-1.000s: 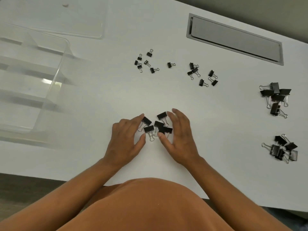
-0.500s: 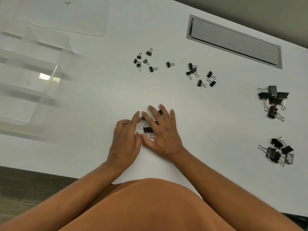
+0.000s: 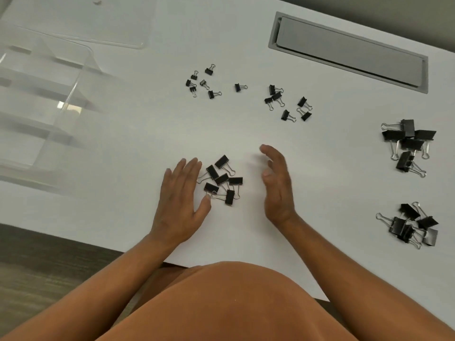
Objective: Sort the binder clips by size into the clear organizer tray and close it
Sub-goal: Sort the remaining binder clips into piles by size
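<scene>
White tabletop (image 3: 138,134) with binder clips in loose groups. A medium cluster (image 3: 222,179) lies between the hands: left hand (image 3: 181,200) flat, fingers straight, thumb touching a clip handle; right hand (image 3: 277,183) edge-on, fingers relaxed, holding nothing. The clear organizer tray (image 3: 41,99) stands open at far left.

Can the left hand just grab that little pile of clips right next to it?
Probably yes. The left hand lies open on the table with its fingers right beside the pile of clips. Nothing sits between them, and the right hand is off to the other side.
</scene>
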